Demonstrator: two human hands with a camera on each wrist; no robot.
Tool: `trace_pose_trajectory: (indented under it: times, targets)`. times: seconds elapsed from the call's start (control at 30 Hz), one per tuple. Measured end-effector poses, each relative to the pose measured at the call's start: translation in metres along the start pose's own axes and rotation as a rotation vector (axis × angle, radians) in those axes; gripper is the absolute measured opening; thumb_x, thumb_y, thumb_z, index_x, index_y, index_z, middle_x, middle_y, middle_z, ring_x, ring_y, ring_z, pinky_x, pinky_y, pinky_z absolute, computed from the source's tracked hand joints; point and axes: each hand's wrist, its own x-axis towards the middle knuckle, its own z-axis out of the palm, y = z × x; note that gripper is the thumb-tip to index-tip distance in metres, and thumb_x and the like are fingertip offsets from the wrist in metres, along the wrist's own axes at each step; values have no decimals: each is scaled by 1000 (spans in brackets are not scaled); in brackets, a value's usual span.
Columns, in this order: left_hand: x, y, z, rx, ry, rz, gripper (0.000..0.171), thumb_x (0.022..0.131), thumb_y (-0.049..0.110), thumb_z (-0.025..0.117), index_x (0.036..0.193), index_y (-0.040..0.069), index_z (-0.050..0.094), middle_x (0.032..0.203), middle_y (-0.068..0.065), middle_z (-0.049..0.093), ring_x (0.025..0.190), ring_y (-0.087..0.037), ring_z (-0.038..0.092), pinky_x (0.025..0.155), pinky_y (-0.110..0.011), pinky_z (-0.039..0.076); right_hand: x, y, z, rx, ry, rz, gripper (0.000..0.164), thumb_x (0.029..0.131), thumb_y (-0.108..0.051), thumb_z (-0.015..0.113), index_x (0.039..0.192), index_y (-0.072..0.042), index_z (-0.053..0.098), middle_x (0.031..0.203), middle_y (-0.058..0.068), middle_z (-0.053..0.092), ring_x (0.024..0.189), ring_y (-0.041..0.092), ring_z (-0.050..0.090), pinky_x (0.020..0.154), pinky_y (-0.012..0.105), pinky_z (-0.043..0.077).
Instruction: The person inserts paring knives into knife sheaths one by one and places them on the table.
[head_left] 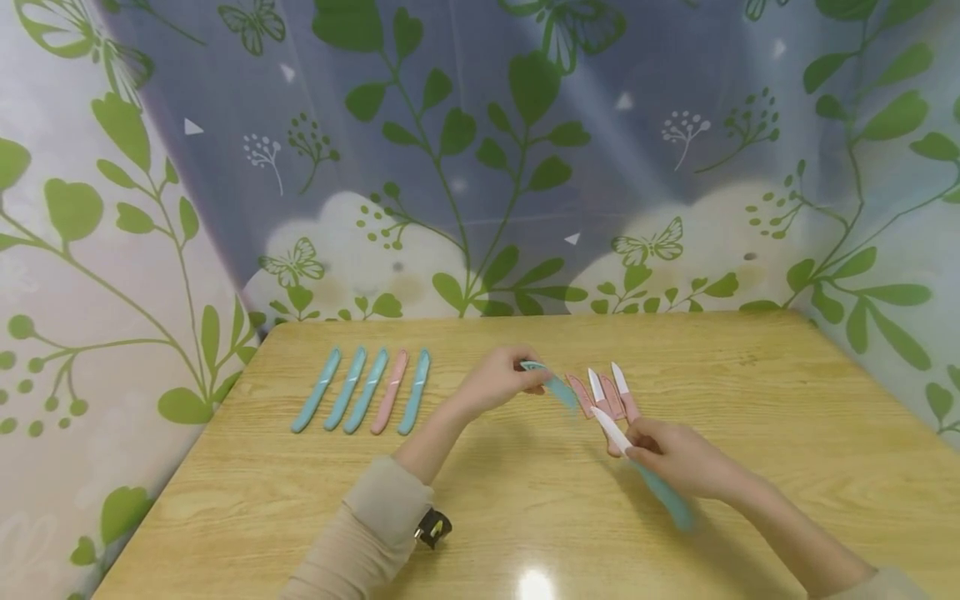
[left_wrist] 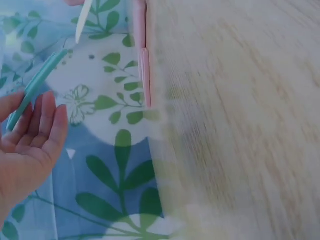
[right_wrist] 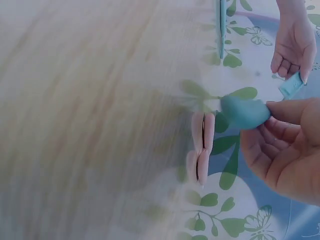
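My left hand [head_left: 498,377] pinches a teal knife sheath [head_left: 561,392] between thumb and fingers, held above the table. In my right hand [head_left: 678,457] is a small knife with a white blade [head_left: 612,430] and a teal handle [head_left: 670,498]. The blade points up toward the sheath and is outside it; the left wrist view shows the knife tip [left_wrist: 79,36] near the sheath's end [left_wrist: 42,72]. Under and beyond the hands lie two unsheathed pink-handled knives [head_left: 630,406] with white blades, and two pink sheaths [head_left: 579,395].
On the left of the wooden table [head_left: 247,492] several teal knives [head_left: 318,392] and one pink knife [head_left: 390,392] lie sheathed in a row. A patterned curtain [head_left: 465,200] hangs behind the table. A small black object [head_left: 432,529] sits at the left cuff.
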Motion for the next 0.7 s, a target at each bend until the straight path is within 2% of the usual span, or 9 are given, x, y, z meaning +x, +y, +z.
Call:
trace_pose_trajectory:
  times: [0.07,0.17,0.3,0.43,0.53,0.7]
  targets:
    - [2,-2,-3,-132,43,-15,19,92,17,60,97,-2,61,88,-13,67,85,-23,67,80,-29,53,2,-1,-1,42,-7,-5,11,95,-14,54,96,-4,57,81,2,61,56,5,43,47,21,41]
    - [4,-3,-6,-311,84,-34,17,91,9,60,98,-7,57,89,-15,66,88,-31,66,83,-34,53,5,-4,-2,115,-29,2,14,96,-16,53,98,-3,56,88,8,66,57,6,47,48,23,44]
    - [5,-4,-8,-455,127,-74,18,90,4,59,102,-8,55,82,-8,65,91,-38,64,82,-36,54,8,-11,-3,170,-49,5,15,97,-18,51,98,-3,55,84,8,65,61,7,50,52,23,46]
    - [4,-4,-9,-500,160,-101,20,90,5,58,105,-8,55,76,-4,64,82,-32,66,82,-37,54,11,-19,-3,196,-54,-4,18,98,-18,50,99,-1,55,81,8,63,62,9,49,54,23,45]
    - [5,-4,-9,-516,178,-104,16,91,5,57,102,-6,55,74,-3,63,73,-20,65,81,-37,54,14,-25,-3,212,-49,-4,20,98,-19,51,100,0,55,83,10,64,64,10,50,55,26,46]
    - [5,-3,-7,-549,188,-98,9,91,5,57,95,-2,56,72,-1,63,67,-13,63,77,-34,55,18,-32,-2,236,-26,3,19,97,-18,52,99,0,56,83,11,64,62,10,51,54,27,47]
